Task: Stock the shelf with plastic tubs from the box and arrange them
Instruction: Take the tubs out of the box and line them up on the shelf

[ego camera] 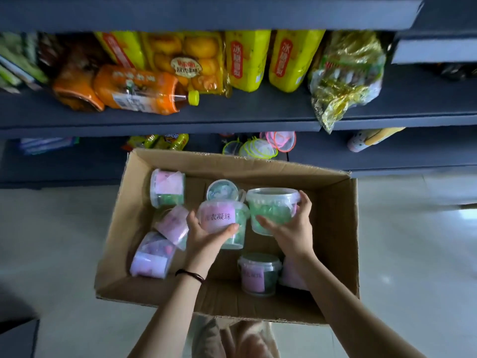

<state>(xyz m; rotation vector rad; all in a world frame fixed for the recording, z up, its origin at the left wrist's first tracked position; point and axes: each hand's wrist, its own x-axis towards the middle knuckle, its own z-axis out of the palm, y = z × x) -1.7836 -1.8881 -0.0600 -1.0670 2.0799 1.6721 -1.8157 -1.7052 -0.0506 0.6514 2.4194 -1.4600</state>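
**Grip, weight and slip**

Both hands were above the open cardboard box [335, 228], a little apart from each other, and each one was closed round its own tub. The left hand [206, 236] cupped the pink-labelled tub [222, 220] from below, with the thumb lying across the paper label. The right hand [291, 228] held the clear-lidded tub [271, 208] by its side wall, with the fingers up near the rim and the thumb lower on the body. The two tubs were just beside each other and tilted. Whether they touched, I could not tell. Several spare tubs [167, 188] stood or lay on the floor of the box below.

These tubs seemed light, because one hand was enough for each. The wall looked like thin transparent plastic. It was probably stiff enough to keep its shape, but likely to give under a hard squeeze. The bare plastic was probably slippery, and the paper label should offer a surer surface. The green contents looked like small loose pieces, which could shift when a tub is tipped. The safest hold seemed to be round the body just under the projecting rim, which would stop a downward slide. Lifting by the lid alone seemed risky, since it may only be pressed on.

On the dark shelf [258, 109] a bare strip showed in front of the yellow packs [247, 60], between the lying orange bottle [139, 89] and the gold foil bag [346, 73].
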